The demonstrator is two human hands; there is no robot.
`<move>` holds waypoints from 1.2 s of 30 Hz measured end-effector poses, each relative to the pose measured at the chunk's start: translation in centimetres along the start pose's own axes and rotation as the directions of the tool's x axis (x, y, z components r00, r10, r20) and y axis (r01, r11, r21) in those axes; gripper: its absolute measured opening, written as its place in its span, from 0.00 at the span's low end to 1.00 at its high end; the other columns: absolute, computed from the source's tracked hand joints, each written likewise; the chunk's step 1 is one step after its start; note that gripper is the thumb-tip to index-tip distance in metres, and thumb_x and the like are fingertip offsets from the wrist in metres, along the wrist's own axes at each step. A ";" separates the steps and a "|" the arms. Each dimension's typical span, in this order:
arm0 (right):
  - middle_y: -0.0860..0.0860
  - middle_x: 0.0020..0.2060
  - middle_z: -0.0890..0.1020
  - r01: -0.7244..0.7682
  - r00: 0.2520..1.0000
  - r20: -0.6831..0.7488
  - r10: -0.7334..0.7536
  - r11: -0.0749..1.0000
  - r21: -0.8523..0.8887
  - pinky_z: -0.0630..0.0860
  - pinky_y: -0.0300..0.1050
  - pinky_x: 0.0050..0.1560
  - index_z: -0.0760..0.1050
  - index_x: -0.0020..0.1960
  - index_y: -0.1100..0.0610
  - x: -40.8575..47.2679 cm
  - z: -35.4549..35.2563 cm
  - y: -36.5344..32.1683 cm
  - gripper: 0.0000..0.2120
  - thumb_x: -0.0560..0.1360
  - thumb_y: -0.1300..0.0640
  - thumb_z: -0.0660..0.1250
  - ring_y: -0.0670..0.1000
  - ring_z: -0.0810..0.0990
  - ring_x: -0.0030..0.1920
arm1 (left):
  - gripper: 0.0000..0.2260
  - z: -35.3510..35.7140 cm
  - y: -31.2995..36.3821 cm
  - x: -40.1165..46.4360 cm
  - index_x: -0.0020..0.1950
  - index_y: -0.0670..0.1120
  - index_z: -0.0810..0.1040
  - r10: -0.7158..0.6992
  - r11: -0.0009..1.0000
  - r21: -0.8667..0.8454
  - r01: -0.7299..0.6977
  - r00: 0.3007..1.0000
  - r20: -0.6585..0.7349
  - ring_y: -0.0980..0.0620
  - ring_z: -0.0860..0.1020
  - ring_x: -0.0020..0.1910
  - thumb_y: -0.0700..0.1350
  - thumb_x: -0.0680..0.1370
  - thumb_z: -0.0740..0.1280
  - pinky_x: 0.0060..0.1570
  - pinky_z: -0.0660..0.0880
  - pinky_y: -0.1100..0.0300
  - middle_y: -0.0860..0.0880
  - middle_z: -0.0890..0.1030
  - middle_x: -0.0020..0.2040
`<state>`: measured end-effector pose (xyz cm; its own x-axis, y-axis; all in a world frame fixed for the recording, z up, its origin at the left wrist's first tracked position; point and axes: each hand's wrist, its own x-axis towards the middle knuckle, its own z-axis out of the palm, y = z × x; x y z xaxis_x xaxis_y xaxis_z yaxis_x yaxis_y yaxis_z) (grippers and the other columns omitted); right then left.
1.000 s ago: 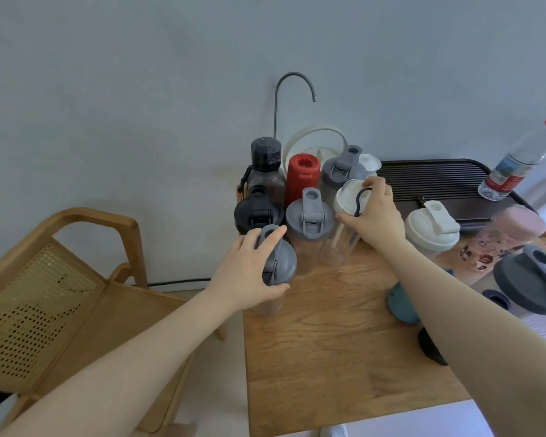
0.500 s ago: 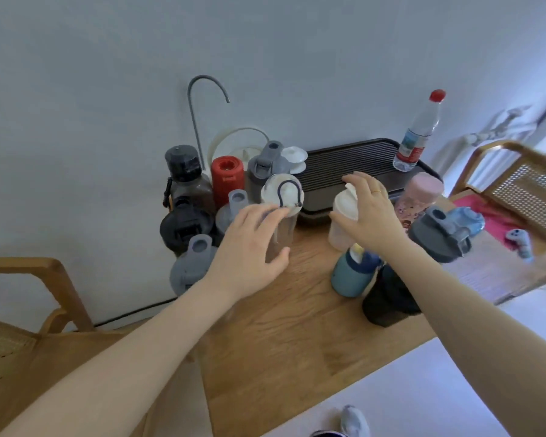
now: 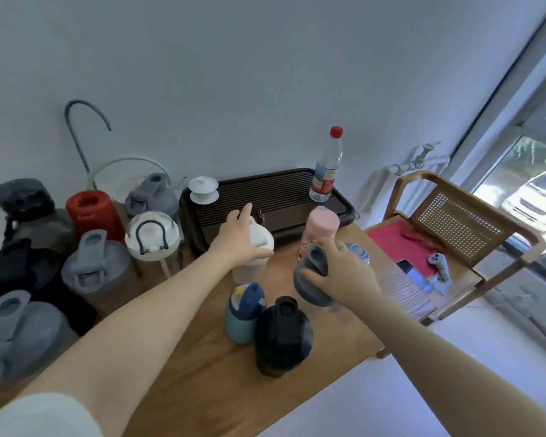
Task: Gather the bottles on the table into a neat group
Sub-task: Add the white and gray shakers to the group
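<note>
Reaching across the wooden table (image 3: pixel 202 367), the left hand (image 3: pixel 238 239) curls round the lid of a white shaker bottle (image 3: pixel 256 257) at the frame's centre, just in front of the dark slatted tray (image 3: pixel 275 190). The right hand (image 3: pixel 344 275), right of centre, grips the grey lid of a clear bottle (image 3: pixel 312 279), which looks tilted (whether its base touches the table is hidden). A pink-lidded bottle (image 3: pixel 320 227) stands just behind it. Below the hands, a blue bottle (image 3: pixel 243 313) and a black shaker (image 3: pixel 282 335) stand side by side, touching. Packed along the left edge sit the gathered ones: a red-capped bottle (image 3: pixel 93 211), a white loop-lidded bottle (image 3: pixel 152 236), several grey-lidded shakers (image 3: pixel 95 266) and dark bottles (image 3: pixel 22 216). A plastic water bottle (image 3: pixel 327 167) stands at the tray's far right corner; a small white cup (image 3: pixel 203 189) sits at its left end.
</note>
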<state>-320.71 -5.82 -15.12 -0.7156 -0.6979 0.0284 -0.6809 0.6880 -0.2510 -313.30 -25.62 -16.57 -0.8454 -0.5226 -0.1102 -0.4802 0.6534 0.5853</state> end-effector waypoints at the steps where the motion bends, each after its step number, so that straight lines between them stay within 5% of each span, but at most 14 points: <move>1: 0.54 0.61 0.74 0.036 0.999 -0.018 -0.036 0.999 -0.026 0.73 0.50 0.45 0.64 0.65 0.53 0.1 0.3 0.1 0.25 0.74 0.42 0.62 0.58 0.76 0.56 | 0.49 0.4 0.2 0.8 0.76 0.50 0.45 -0.015 0.999 0.038 0.014 1.000 0.011 0.38 0.59 0.71 0.55 0.66 0.74 0.68 0.63 0.44 0.41 0.52 0.75; 6: 0.53 0.67 0.70 0.141 0.984 0.122 -0.131 0.986 -0.085 0.74 0.52 0.53 0.53 0.73 0.52 0.4 0.2 1.3 0.39 0.70 0.36 0.64 0.58 0.72 0.63 | 0.43 2.1 1.0 2.2 0.73 0.52 0.56 -0.070 0.920 0.392 0.034 0.994 0.078 0.35 0.64 0.66 0.56 0.64 0.75 0.62 0.68 0.44 0.40 0.49 0.74; 9: 0.53 0.69 0.66 0.215 0.958 0.214 -0.190 0.971 -0.101 0.75 0.51 0.51 0.44 0.75 0.47 0.4 -0.2 1.8 0.49 0.65 0.38 0.70 0.58 0.72 0.63 | 0.41 2.6 1.0 2.2 0.70 0.52 0.58 -0.105 0.896 0.438 0.073 0.993 0.050 0.34 0.68 0.60 0.55 0.63 0.75 0.56 0.71 0.45 0.39 0.54 0.69; 18: 0.53 0.62 0.73 0.210 0.974 0.074 -0.213 0.977 0.047 0.76 0.51 0.47 0.50 0.72 0.46 1.3 -2.9 1.9 0.46 0.62 0.38 0.72 0.57 0.76 0.56 | 0.38 0.5 1.3 -0.2 0.68 0.56 0.59 -0.094 0.982 0.157 0.109 0.990 -0.102 0.39 0.70 0.57 0.53 0.62 0.74 0.57 0.71 0.45 0.45 0.58 0.66; 23: 0.50 0.52 0.72 0.255 0.963 -0.132 -0.234 0.950 0.180 0.75 0.50 0.46 0.53 0.70 0.46 1.9 -9.3 -0.4 0.44 0.60 0.38 0.69 0.54 0.75 0.49 | 0.38 -6.6 4.9 -4.7 0.68 0.56 0.60 0.101 0.966 0.254 -0.043 0.971 -0.219 0.44 0.71 0.58 0.51 0.62 0.75 0.53 0.70 0.54 0.46 0.60 0.67; 27: 0.48 0.48 0.69 0.342 0.931 -0.206 -0.300 0.915 0.214 0.68 0.46 0.44 0.55 0.70 0.46 1.4 -11.0 -3.8 0.42 0.61 0.42 0.72 0.51 0.70 0.45 | 0.39 -11.2 5.0 -10.9 0.67 0.58 0.60 0.116 0.927 0.375 -0.033 0.973 -0.199 0.49 0.71 0.51 0.52 0.61 0.76 0.46 0.69 0.57 0.49 0.61 0.65; 36: 0.50 0.52 0.73 0.427 0.899 0.011 -0.437 0.882 0.198 0.71 0.48 0.43 0.53 0.70 0.45 -0.6 -6.3 -14.4 0.45 0.59 0.38 0.71 0.56 0.75 0.49 | 0.40 -11.4 -3.3 -19.9 0.69 0.59 0.56 -0.013 0.878 0.475 0.057 0.995 -0.096 0.51 0.69 0.43 0.56 0.62 0.73 0.39 0.67 0.59 0.50 0.58 0.66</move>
<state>-311.44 -14.09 -5.42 -0.3439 -0.9307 0.1250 -0.8756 0.2697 -0.4007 -292.16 -23.63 -7.16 -0.8128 -0.5811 -0.0405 -0.5811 0.8040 0.1256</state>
